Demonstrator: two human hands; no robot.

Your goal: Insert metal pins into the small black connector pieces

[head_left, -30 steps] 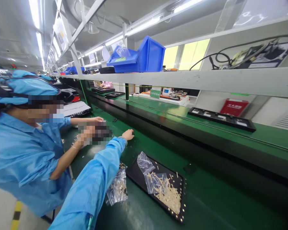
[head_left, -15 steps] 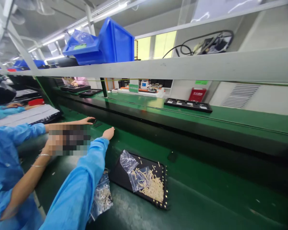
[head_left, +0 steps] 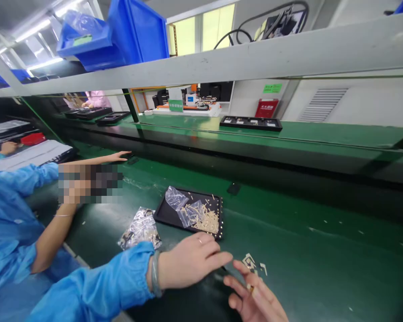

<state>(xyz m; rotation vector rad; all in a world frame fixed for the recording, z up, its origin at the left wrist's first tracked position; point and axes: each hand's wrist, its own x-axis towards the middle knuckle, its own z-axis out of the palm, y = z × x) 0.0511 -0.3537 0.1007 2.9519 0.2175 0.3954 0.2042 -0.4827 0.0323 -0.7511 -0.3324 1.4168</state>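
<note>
My left hand (head_left: 195, 259), in a blue sleeve with a bracelet at the wrist, reaches across the bench with its fingers closed together. A small dark edge shows at its fingertips; most of that thing is hidden. Facing it, my right hand (head_left: 255, 295) has bent fingers pinched around something small with a gold-brown bit showing. I cannot tell whether both hands hold one piece. Just beyond them lie thin pale angled strips (head_left: 250, 261). A black tray (head_left: 164, 212) behind my left hand carries small cream strips (head_left: 208, 221) and clear plastic bags (head_left: 176, 199).
A filled clear bag (head_left: 141, 228) lies left of the tray. A small dark flat piece (head_left: 233, 188) rests farther back on the green bench (head_left: 305, 250). At left, a co-worker's arm (head_left: 50, 232) works close by. A white shelf beam (head_left: 255, 60) crosses overhead, with blue bins (head_left: 141, 36) on it.
My left hand has come back from far left, near the co-worker's hands, to the front of the bench. My right hand has come into view. The camera view has shifted.
</note>
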